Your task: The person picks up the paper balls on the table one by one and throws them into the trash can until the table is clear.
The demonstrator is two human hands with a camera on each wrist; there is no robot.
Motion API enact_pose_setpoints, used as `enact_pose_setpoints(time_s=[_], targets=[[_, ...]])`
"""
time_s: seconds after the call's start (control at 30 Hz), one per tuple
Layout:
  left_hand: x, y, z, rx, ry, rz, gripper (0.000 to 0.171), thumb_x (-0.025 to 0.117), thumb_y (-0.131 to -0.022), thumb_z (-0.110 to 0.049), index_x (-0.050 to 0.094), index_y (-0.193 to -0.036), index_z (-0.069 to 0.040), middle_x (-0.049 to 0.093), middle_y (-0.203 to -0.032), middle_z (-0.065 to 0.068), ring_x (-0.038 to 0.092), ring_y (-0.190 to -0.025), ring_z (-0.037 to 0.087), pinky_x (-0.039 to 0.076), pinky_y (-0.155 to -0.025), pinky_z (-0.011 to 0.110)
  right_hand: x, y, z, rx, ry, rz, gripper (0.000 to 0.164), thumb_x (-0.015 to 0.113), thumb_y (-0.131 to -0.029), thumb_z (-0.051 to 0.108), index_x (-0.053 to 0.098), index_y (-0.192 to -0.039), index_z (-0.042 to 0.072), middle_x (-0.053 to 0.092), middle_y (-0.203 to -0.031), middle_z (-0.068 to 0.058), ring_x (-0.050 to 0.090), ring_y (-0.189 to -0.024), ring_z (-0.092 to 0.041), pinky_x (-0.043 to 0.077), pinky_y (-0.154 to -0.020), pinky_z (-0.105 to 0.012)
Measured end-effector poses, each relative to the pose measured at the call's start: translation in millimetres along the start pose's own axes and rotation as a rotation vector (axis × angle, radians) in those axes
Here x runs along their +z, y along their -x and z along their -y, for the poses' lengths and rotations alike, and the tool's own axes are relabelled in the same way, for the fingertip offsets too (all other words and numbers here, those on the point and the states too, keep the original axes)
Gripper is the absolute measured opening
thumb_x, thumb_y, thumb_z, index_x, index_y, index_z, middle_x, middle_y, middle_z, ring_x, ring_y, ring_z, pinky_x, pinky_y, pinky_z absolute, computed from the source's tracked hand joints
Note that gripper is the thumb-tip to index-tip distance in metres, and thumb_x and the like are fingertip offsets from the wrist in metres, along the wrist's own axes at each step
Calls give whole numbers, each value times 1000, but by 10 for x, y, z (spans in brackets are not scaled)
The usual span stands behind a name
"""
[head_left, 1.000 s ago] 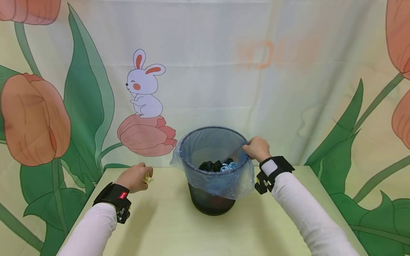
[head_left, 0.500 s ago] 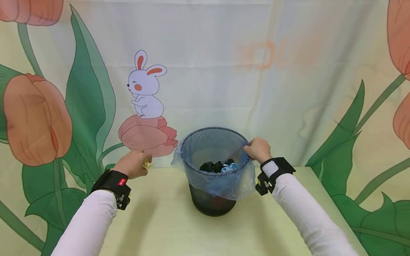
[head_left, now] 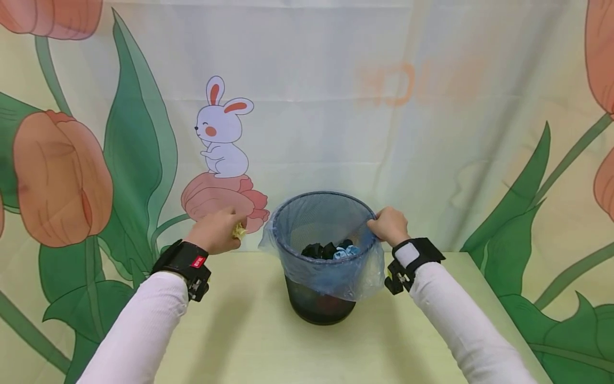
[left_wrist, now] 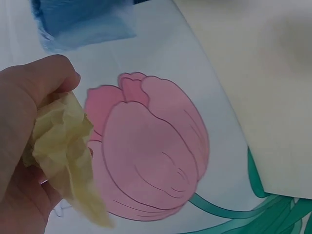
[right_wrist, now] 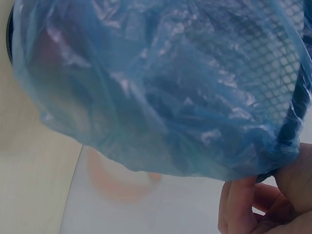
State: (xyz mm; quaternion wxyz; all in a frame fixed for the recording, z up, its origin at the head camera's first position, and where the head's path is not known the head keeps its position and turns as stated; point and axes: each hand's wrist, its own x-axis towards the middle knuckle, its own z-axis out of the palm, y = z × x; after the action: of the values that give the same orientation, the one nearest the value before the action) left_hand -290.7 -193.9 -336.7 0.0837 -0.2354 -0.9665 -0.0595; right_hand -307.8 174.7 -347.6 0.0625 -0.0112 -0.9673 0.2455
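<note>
A black mesh trash bin (head_left: 320, 309) stands on the table, lined with a translucent blue plastic bag (head_left: 331, 280) folded out over its rim. Inside lie black crumpled pieces (head_left: 314, 250) and a light blue crumpled piece (head_left: 346, 250). My right hand (head_left: 390, 225) grips the bin's rim on the right through the bag; the right wrist view shows thumb and fingers pinching rim and bag (right_wrist: 195, 122). Left of the bin, my left hand (head_left: 217, 230) is raised above the table's back edge. It holds a crumpled yellow paper (left_wrist: 63, 146) between thumb and fingers.
The pale table (head_left: 268, 346) ends at the back against a hanging cloth (head_left: 307, 106) printed with tulips and a rabbit. The left hand's shadow falls on the table left of the bin.
My left hand has risen and moved right toward the bin, carrying the crumpled yellow paper. The right hand stays on the bin's rim, and the view has shifted slightly.
</note>
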Motion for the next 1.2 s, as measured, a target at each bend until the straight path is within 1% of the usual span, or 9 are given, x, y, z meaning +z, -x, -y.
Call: enact_pose_setpoints(time_s=[0.13, 0.23, 0.37, 0.43, 0.57, 0.77, 1.0, 1.2], targets=[[-88, -114, -116, 23, -8, -18, 31, 73, -73, -14, 60, -101, -11, 54, -90, 8, 55, -77, 23, 54, -71, 36, 1, 10, -3, -1, 5, -5, 43, 51, -79, 9, 33, -41, 17, 36, -39, 4, 47, -37, -11, 23, -36, -17], [-151, -197, -196, 49, -22, -27, 33, 73, -73, -15, 62, -104, -10, 55, -95, 9, 55, -78, 23, 54, -71, 36, 3, 13, 7, -3, 8, -9, 42, 51, -79, 9, 33, -41, 17, 36, -39, 4, 46, -37, -11, 22, -36, -17], [-233, -288, -293, 86, -33, -27, 31, 72, -74, -15, 62, -103, -11, 57, -102, 10, 56, -79, 23, 54, -70, 35, 1, 15, 11, -5, 5, -9, 43, 51, -79, 9, 32, -41, 17, 36, -39, 4, 45, -36, -10, 22, -36, -17], [-272, -324, -337, 95, -42, -24, 29, 72, -74, -16, 62, -101, -11, 57, -100, 10, 56, -78, 23, 54, -68, 35, 2, 16, 13, -3, 4, -10, 43, 51, -79, 9, 32, -41, 17, 35, -39, 4, 44, -36, -10, 22, -36, -17], [-337, -378, -439, 98, -58, -10, 30, 71, -75, -19, 61, -102, -14, 54, -93, 7, 54, -75, 21, 52, -64, 33, 0, 20, 20, 2, 9, -10, 43, 51, -79, 9, 32, -41, 17, 36, -39, 4, 44, -36, -10, 22, -36, -17], [-352, -460, -569, 139, -41, -29, 28, 70, -76, -17, 61, -102, -15, 54, -93, 7, 54, -75, 20, 51, -63, 32, 1, 8, 13, 8, 13, -8, 43, 51, -79, 9, 32, -42, 17, 35, -39, 4, 47, -37, -11, 25, -36, -18], [-367, -570, -749, 168, -24, -37, 29, 68, -78, -18, 60, -105, -15, 54, -95, 7, 54, -78, 22, 50, -66, 33, 18, -4, -4, 5, 6, -16, 43, 51, -79, 9, 32, -42, 17, 34, -39, 4, 47, -37, -11, 23, -36, -17], [-370, -631, -883, 170, 0, -32, 30, 68, -79, -18, 60, -107, -15, 53, -96, 7, 54, -81, 22, 50, -69, 33, 21, -5, -15, 7, 2, -17, 43, 51, -79, 9, 32, -42, 17, 34, -39, 4, 46, -37, -11, 22, -37, -18]])
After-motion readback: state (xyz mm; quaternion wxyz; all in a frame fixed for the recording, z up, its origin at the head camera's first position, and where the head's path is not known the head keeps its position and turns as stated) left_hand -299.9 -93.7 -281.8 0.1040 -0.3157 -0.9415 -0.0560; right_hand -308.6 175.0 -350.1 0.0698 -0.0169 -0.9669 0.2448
